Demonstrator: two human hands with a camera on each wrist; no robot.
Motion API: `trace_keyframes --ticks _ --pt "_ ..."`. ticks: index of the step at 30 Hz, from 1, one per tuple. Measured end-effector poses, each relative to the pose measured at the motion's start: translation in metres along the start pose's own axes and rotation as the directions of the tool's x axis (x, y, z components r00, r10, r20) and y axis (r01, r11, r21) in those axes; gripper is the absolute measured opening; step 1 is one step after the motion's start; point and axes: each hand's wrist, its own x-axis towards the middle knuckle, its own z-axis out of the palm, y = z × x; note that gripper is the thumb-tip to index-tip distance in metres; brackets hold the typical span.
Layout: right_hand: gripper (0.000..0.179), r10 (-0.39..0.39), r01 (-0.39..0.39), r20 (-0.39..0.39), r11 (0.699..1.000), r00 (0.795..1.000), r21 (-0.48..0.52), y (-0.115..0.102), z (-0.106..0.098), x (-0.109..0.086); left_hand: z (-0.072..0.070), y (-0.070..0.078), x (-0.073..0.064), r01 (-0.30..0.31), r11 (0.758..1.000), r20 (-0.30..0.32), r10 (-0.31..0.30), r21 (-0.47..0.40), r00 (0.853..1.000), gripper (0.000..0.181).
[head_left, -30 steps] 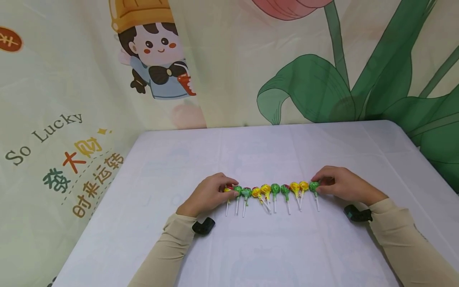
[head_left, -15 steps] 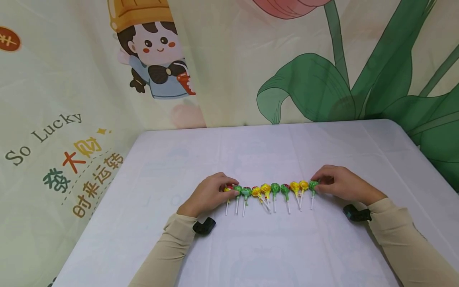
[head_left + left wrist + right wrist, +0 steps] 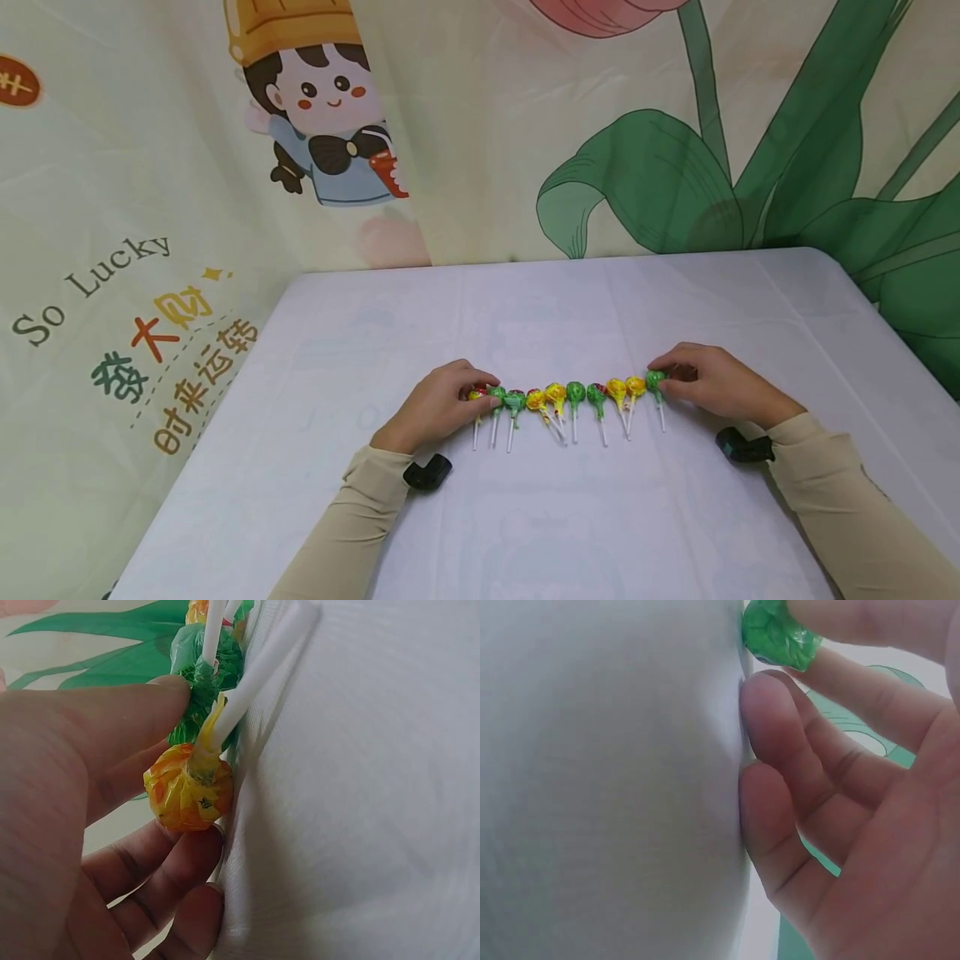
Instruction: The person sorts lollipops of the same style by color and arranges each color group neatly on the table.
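Note:
Several wrapped lollipops lie in a row on the white-covered table (image 3: 570, 508), their sticks toward the person. At the row's left end, my left hand (image 3: 435, 408) pinches a green lollipop (image 3: 496, 395) between thumb and fingers. The left wrist view shows a yellow-orange lollipop (image 3: 187, 791) beside that thumb, over the curled lower fingers. At the other end, my right hand (image 3: 712, 383) pinches a green lollipop (image 3: 656, 382) by its round head. In the right wrist view only part of that green wrapper (image 3: 780, 637) shows, at the thumb and index finger, with other fingertips touching the cloth.
Between the hands the row holds green lollipops (image 3: 575, 393) and yellow lollipops (image 3: 556, 394). Behind the table's far edge hangs a printed curtain (image 3: 480, 167) with a cartoon figure and large leaves. A black wrist camera (image 3: 427, 472) sits at the left cuff.
My right hand has shifted slightly left and away from the person with its green lollipop, bringing it nearer the row; its stick has swung a little. My left hand stays in place.

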Motion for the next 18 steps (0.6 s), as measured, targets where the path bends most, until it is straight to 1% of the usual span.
trace_keyframes --ticks 5,12,15,18 --pt "0.035 -0.002 0.002 -0.010 1.000 1.000 0.004 -0.0022 0.0013 0.0000 -0.0003 0.0004 0.0004 0.005 1.000 0.003 -0.005 -0.004 1.000 0.023" --pt "0.032 0.011 -0.011 -0.014 1.000 1.000 -0.020 -0.0011 0.0020 0.0021 -0.0013 0.0019 -0.0002 0.007 1.000 -0.001 -0.007 -0.005 1.000 0.024" --pt "0.032 -0.001 0.000 -0.012 1.000 1.000 -0.017 -0.0004 0.0013 0.0017 -0.0012 0.0016 -0.0002 0.011 1.000 0.004 -0.011 -0.010 1.000 0.025" --pt "0.032 0.004 -0.004 -0.013 1.000 1.000 -0.003 -0.0001 0.0001 0.0015 -0.0012 0.0014 -0.0001 0.016 1.000 0.008 -0.016 -0.013 1.000 0.025"
